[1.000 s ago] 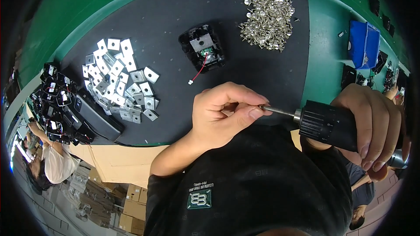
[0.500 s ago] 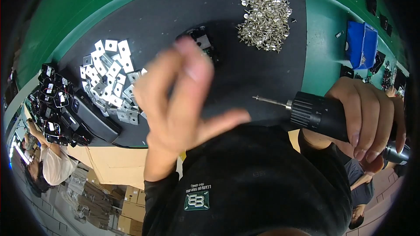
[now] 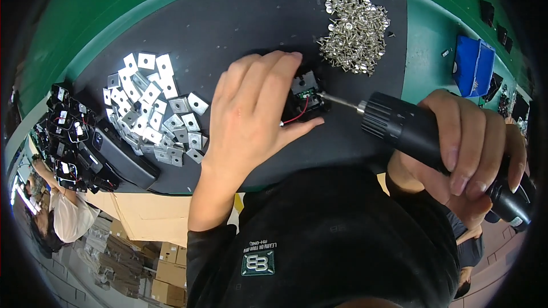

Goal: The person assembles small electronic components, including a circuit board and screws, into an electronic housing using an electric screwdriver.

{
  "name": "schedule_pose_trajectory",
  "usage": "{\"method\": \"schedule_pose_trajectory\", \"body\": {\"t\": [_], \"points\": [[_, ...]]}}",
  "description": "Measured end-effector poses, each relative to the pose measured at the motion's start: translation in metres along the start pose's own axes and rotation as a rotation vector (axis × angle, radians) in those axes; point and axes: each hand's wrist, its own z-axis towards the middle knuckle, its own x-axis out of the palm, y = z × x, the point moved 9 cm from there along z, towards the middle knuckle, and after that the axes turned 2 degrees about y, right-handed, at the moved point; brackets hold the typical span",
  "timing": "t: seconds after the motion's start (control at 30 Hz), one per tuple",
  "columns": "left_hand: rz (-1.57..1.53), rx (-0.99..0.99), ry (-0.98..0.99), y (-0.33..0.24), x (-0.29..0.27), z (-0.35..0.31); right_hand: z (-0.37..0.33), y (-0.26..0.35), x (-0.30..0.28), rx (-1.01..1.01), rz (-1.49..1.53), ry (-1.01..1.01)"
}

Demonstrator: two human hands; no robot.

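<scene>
My left hand [image 3: 245, 105] is closed over a small black plastic housing [image 3: 311, 111] in the middle of the dark mat. Its fingers reach across the far side and the thumb lies at the near side; much of the housing is hidden beneath. A green circuit board, a grey metal square and a red wire [image 3: 298, 116] show at its right. In my right hand [image 3: 476, 142] is a black electric screwdriver [image 3: 402, 125], held nearly level and pointing left. The tip of its bit meets the right edge of the housing; a small screw seems to sit there.
Square metal plates with holes [image 3: 151, 105] lie heaped on the left, beside a long black case [image 3: 123, 154] and stacked black assemblies [image 3: 71, 131]. A pile of screws [image 3: 355, 34] lies far right, with a blue bin [image 3: 475, 65] beyond. Other people sit at both sides.
My left hand has come down from above the mat onto the black housing. My right hand has moved the screwdriver left and away from me, bringing its bit to the housing.
</scene>
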Motion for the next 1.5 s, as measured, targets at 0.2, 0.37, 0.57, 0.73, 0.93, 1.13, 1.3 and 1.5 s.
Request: {"method": "schedule_pose_trajectory", "body": {"t": [0.2,0.37,0.57,0.73,0.93,1.13,1.3,1.5], "points": [[-0.023,-0.026,0.009,0.001,0.004,0.003,0.001,-0.016,0.002,0.129,-0.063,0.039],[-0.056,-0.009,-0.046,0.003,0.003,0.004,0.004,-0.023,-0.001,0.144,-0.045,0.054],[-0.056,-0.004,-0.067,0.002,0.000,0.005,0.007,-0.028,0.002,0.143,-0.042,0.128],[-0.071,-0.009,-0.067,0.002,0.002,0.009,0.012,-0.033,0.010,0.110,-0.008,0.359],[-0.089,-0.036,-0.024,0.004,0.005,0.011,0.018,-0.036,0.012,0.188,-0.087,0.348],[-0.074,-0.007,-0.055,0.004,-0.003,0.012,0.021,-0.042,0.016,0.189,-0.061,0.367],[-0.113,-0.043,-0.010,0.007,-0.004,0.009,0.010,-0.022,0.001,0.049,-0.174,0.106],[-0.067,-0.151,-0.118,0.006,-0.060,-0.004,0.015,0.049,-0.032,-0.091,-0.046,-0.164]]}}
